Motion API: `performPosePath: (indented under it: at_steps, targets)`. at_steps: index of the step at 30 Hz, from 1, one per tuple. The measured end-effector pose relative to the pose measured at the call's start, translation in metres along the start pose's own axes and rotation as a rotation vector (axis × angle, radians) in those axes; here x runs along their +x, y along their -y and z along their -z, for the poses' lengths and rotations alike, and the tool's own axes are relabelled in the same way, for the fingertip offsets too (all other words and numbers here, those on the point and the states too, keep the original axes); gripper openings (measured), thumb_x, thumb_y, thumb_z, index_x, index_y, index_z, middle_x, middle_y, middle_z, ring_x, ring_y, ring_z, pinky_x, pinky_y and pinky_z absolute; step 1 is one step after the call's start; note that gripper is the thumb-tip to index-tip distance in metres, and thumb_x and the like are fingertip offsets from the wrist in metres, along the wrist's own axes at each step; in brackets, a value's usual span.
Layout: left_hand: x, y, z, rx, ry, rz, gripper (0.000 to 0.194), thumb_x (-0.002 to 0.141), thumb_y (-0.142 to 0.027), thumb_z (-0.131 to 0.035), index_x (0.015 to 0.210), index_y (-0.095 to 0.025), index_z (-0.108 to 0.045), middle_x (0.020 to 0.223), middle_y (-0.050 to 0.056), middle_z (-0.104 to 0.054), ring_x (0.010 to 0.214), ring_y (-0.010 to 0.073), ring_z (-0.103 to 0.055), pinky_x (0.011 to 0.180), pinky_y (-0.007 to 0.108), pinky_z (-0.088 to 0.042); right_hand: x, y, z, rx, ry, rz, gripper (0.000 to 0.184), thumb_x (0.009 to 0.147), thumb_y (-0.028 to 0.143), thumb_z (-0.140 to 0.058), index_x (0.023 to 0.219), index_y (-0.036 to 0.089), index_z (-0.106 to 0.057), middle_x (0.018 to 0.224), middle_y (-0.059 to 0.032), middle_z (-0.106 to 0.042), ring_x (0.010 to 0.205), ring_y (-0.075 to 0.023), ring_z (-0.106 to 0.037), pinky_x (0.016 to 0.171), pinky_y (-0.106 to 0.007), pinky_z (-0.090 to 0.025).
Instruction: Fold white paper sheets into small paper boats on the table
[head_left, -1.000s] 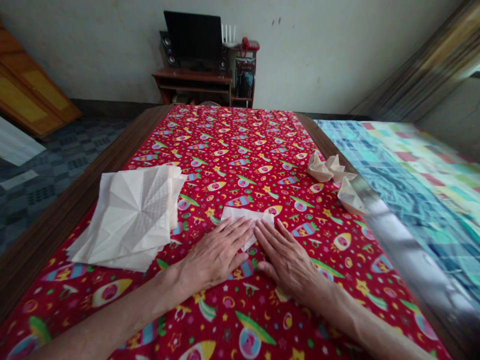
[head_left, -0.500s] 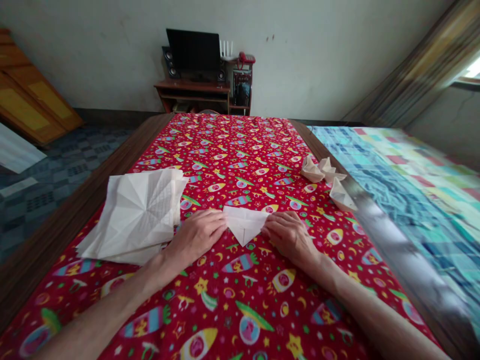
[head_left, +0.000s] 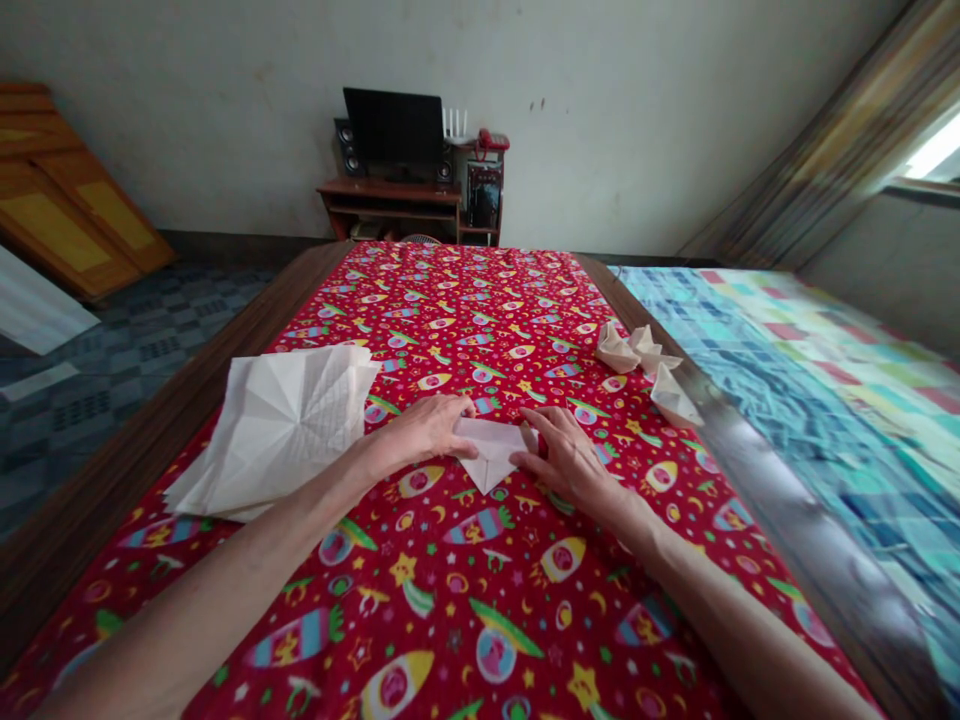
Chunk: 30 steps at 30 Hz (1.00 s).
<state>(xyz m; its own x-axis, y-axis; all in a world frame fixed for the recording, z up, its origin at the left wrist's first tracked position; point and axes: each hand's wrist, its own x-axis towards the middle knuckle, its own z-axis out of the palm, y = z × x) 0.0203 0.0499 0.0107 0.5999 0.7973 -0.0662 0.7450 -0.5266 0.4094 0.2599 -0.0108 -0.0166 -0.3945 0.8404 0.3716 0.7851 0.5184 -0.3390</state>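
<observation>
A small folded white paper [head_left: 491, 450], pointed toward me, lies on the red patterned tablecloth [head_left: 480, 600]. My left hand [head_left: 427, 430] rests on its left upper edge with fingers curled and pressing down. My right hand [head_left: 562, 455] lies on its right side, fingers stretched out flat across the paper. To the left of my left hand sits a stack of creased white paper sheets [head_left: 277, 425]. Neither hand lifts the paper off the cloth.
Several folded paper shapes [head_left: 645, 365] sit near the table's right edge. A bed with a blue patchwork cover [head_left: 810, 380] runs along the right. A desk with a monitor [head_left: 394, 125] stands at the far wall; a wooden cabinet [head_left: 67, 215] leans at left.
Both hands moved from pinching the paper's outer corners inward over its top edge. My right fingers have flattened onto the paper. The camera tilted slightly.
</observation>
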Motion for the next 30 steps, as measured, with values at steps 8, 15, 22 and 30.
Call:
performPosePath:
  at_steps: [8,15,22,30]
  targets:
    - [0.002,0.002,-0.003,-0.031,0.029,-0.01,0.017,0.067,-0.033,-0.07,0.071,-0.018,-0.064,0.072,-0.002,-0.062,0.067,0.0154,-0.058,0.056,0.022,-0.037,0.011,-0.003,0.007,0.045,0.123,0.014,0.026,0.081,0.037,-0.066,0.099,0.02,-0.061,0.089,-0.0058,-0.059,0.079,-0.0185,-0.056,0.068,-0.03,-0.045]
    - [-0.016,-0.021,0.012,0.132,-0.374,-0.144,0.011,0.079,-0.019,-0.062,0.07,-0.017,-0.057,0.08,0.002,-0.059,0.079,0.0171,-0.055,0.07,0.026,-0.041,0.03,0.009,0.022,0.019,-0.028,0.125,0.015,0.09,0.022,-0.052,0.079,0.017,-0.06,0.072,-0.0017,-0.059,0.065,-0.0122,-0.051,0.059,-0.024,-0.037]
    - [-0.033,-0.027,0.003,0.485,-0.591,-0.278,0.014,0.09,-0.012,-0.046,0.081,-0.017,-0.057,0.082,0.004,-0.058,0.082,0.0215,-0.052,0.074,0.034,-0.041,0.025,0.018,0.02,-0.304,-0.102,0.361,0.024,0.097,0.022,-0.04,0.083,0.017,-0.059,0.083,-0.0055,-0.06,0.074,-0.0174,-0.045,0.066,-0.03,-0.034]
    - [-0.058,-0.022,-0.018,0.531,-0.241,-0.316,0.012,0.089,-0.01,-0.048,0.092,-0.016,-0.058,0.093,0.006,-0.061,0.087,0.0226,-0.054,0.077,0.037,-0.042,0.004,0.017,0.006,-0.261,0.107,0.309,0.015,0.092,0.018,-0.05,0.08,0.016,-0.059,0.084,-0.0057,-0.059,0.08,-0.0185,-0.047,0.07,-0.031,-0.036]
